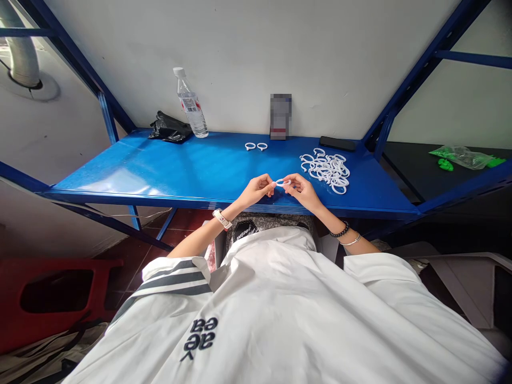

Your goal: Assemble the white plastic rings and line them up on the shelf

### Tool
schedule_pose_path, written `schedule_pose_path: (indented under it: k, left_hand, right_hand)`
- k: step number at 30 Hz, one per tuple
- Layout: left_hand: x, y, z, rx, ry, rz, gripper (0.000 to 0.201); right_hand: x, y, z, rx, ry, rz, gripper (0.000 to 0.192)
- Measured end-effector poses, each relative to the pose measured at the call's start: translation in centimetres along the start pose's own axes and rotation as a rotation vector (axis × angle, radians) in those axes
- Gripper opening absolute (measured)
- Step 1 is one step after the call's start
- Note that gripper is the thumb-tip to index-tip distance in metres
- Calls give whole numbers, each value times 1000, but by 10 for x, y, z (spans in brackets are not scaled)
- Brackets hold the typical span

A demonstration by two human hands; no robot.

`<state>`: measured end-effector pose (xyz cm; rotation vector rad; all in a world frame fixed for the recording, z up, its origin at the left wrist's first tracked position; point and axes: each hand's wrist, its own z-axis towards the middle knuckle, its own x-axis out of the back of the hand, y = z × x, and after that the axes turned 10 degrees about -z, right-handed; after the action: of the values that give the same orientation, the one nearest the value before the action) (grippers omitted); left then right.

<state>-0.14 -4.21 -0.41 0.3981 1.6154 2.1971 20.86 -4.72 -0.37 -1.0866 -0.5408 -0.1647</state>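
White ring pinched between left hand and right hand (fingertips only).

Both hands, the left hand and right hand, pinch one white ring over the blue desk; a pile of rings lies just right, a water bottle far left.
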Motion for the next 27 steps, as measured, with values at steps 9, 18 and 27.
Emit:
schedule_pose_path:
  k: [9,18,27]
  left_hand:
    - [-1,0,0,-15,12,-50,45]
    - [-1,2,-1,14,13,-46,44]
    - [-1,5,-1,35,-12,22,45]
  right_hand:
    - [0,0,1,-21,-17,34,44]
    - [1,5,1,-39,-28,74,41]
    - [1,9,3,-47,-24,90,39]
